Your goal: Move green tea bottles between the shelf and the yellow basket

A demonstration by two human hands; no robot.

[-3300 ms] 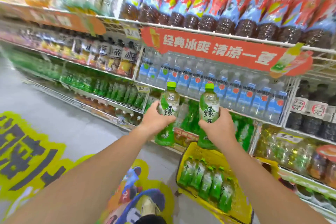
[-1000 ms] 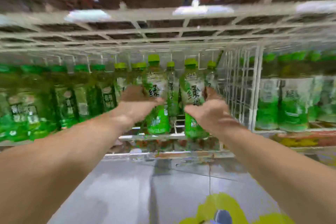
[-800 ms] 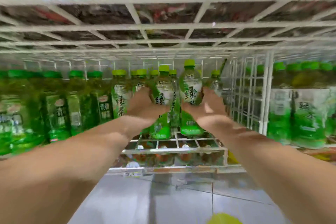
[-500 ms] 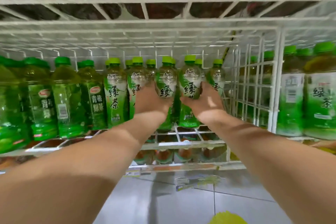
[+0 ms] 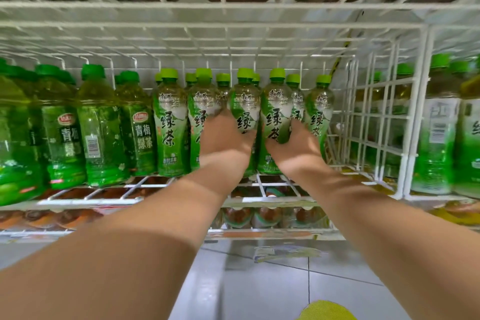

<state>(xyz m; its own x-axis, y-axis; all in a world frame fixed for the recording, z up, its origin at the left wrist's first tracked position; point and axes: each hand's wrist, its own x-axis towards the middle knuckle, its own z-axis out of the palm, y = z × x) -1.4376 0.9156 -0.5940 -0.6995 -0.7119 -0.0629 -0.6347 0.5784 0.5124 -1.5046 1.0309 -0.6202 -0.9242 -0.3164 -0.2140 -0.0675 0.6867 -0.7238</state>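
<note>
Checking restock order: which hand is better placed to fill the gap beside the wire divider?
Likely right: the right hand and its bottle are nearest the divider; the left hand is further left.

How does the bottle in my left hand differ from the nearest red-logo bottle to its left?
The held bottle has a lime cap; the red-logo bottle has a darker green one. The held bottle's label is partly white; the red-logo bottle's is mostly green. The left hand grips the held bottle; the red-logo bottle stands untouched. Both are upright.
</note>
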